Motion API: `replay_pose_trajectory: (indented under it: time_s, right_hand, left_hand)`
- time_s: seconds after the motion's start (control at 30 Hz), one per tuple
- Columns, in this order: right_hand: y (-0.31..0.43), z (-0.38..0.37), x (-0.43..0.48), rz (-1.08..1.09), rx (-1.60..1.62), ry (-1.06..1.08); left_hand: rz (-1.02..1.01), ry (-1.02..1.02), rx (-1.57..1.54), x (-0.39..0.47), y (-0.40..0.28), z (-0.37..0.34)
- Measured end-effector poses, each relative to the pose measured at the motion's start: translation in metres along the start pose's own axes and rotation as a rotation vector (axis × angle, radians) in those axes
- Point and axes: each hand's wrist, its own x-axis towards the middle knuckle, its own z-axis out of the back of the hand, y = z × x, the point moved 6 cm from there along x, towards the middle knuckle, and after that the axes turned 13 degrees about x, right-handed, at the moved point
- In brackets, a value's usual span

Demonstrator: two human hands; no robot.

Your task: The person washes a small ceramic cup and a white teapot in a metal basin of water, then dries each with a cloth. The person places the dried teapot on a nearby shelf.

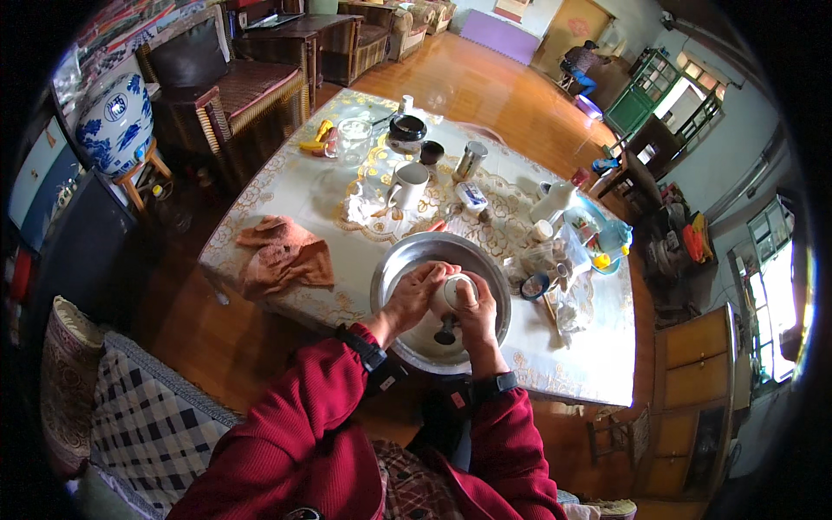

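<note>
Both hands are inside a metal basin [382, 276] at the table's near edge. My left hand [416, 296] curls around the far left side of a small white rounded object [447, 294]. My right hand [478, 309] grips the same object from the right, its thumb across the pale round end. A black knob-like part [445, 333] points down toward me from it. Fingers hide much of the object, so its exact kind is unclear. An orange-brown towel [286, 257] lies crumpled to the left of the basin.
Beyond the basin stand a white mug [409, 185], a metal canister [470, 161], a glass jar [355, 140] and a dark pot [407, 130]. Plastic bags [552, 257], a white bottle [554, 200] and a blue tray [608, 268] crowd the right. A person [582, 65] sits far off.
</note>
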Motion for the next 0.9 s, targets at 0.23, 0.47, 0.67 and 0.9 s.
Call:
replay_pose_trajectory:
  time_s: [0.23, 0.47, 0.67, 0.9]
  right_hand:
    - [-0.005, 0.000, -0.011, 0.147, -0.498, -0.056]
    - [-0.032, 0.034, -0.009, -0.058, -0.369, -0.209]
    - [-0.042, 0.045, -0.006, -0.163, -0.396, -0.411]
    - [-0.063, 0.043, -0.001, -0.131, 0.096, -0.402]
  left_hand:
    - [-0.184, -0.315, 1.167, 0.012, -0.003, 0.013]
    - [-0.145, -0.347, 1.854, 0.053, 0.053, 0.055]
    - [0.383, -0.304, 0.232, 0.025, 0.075, 0.034]
    - [0.023, -0.116, 0.995, -0.026, 0.006, -0.051]
